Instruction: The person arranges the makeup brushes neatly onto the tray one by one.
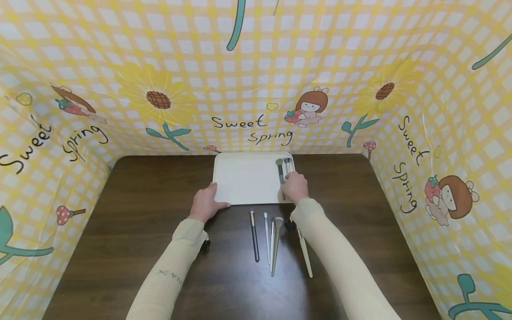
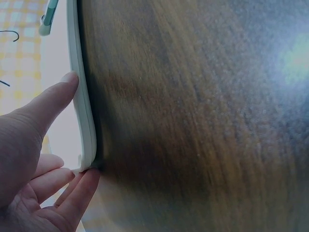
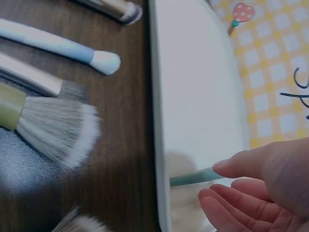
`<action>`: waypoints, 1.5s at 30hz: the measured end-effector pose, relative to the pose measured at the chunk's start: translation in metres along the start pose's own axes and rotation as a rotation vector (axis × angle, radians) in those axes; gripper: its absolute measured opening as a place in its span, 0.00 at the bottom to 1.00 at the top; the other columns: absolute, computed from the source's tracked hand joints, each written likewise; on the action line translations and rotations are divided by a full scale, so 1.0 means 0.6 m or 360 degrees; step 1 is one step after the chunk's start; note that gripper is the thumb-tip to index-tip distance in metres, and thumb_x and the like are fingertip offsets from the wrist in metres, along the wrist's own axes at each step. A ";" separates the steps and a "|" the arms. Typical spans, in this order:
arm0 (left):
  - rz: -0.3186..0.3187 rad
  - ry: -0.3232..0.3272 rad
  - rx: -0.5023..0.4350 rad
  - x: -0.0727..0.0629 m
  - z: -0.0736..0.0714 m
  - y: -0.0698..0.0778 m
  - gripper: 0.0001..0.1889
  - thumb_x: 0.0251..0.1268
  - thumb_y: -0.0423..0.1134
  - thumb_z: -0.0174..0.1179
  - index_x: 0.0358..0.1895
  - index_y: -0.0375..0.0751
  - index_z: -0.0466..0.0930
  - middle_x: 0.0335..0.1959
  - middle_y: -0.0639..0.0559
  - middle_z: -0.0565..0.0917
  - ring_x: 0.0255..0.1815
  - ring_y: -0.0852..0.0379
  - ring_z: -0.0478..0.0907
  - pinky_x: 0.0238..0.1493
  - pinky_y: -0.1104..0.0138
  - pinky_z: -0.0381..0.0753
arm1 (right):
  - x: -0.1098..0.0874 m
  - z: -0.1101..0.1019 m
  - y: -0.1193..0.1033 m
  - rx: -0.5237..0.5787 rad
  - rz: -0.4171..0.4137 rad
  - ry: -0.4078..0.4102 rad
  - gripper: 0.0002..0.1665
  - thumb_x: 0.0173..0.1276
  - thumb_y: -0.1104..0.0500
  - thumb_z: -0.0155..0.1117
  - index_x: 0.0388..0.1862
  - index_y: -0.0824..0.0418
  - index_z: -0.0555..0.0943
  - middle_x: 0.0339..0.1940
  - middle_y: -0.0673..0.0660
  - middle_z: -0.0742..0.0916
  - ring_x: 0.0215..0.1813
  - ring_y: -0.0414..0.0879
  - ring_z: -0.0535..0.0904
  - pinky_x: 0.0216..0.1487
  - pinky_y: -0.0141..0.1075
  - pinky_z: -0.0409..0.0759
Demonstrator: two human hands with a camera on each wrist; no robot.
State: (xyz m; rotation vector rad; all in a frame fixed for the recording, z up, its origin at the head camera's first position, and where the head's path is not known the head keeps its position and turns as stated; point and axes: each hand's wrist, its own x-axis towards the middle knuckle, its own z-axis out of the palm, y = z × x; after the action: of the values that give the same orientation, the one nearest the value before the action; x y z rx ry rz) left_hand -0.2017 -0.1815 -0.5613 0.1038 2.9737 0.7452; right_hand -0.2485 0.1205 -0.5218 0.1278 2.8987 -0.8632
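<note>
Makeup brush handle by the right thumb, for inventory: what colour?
Makeup brush handle: green, clearest in the right wrist view.

Pale glare on the wooden tabletop (image 1: 224,275)

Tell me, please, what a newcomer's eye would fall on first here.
Probably the yellow checked cloth, with sunflowers and "Sweet Spring" lettering, rising behind and beside the dark table. Next comes the white tray at the far edge, where the left hand touches its near left corner and the right hand touches a green brush inside.
</note>
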 end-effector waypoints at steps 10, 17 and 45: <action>-0.0013 -0.0014 -0.0006 0.000 -0.002 0.002 0.48 0.55 0.49 0.77 0.72 0.22 0.65 0.70 0.26 0.68 0.67 0.29 0.70 0.65 0.46 0.71 | -0.002 -0.022 0.018 0.0141 -0.0028 0.0083 0.22 0.63 0.60 0.67 0.57 0.66 0.85 0.44 0.63 0.89 0.45 0.61 0.85 0.47 0.51 0.82; -0.0005 -0.0003 -0.0007 0.000 -0.002 0.004 0.49 0.55 0.50 0.78 0.72 0.23 0.65 0.70 0.27 0.68 0.67 0.30 0.70 0.65 0.46 0.71 | -0.018 -0.049 0.024 0.0242 -0.0016 0.0066 0.24 0.68 0.57 0.68 0.59 0.67 0.83 0.42 0.61 0.89 0.43 0.55 0.84 0.47 0.49 0.81; -0.0011 -0.0013 0.0009 -0.002 -0.004 0.006 0.49 0.55 0.49 0.78 0.72 0.22 0.64 0.70 0.26 0.67 0.66 0.29 0.70 0.65 0.46 0.71 | -0.097 -0.106 0.093 0.0569 -0.0037 0.0265 0.24 0.71 0.52 0.68 0.60 0.64 0.83 0.46 0.61 0.89 0.50 0.57 0.85 0.53 0.52 0.79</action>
State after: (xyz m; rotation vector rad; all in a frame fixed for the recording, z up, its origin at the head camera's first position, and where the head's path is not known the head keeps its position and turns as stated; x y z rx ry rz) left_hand -0.2003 -0.1795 -0.5573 0.0965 2.9674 0.7337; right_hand -0.1902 0.1992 -0.4914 0.2057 2.8646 -1.4324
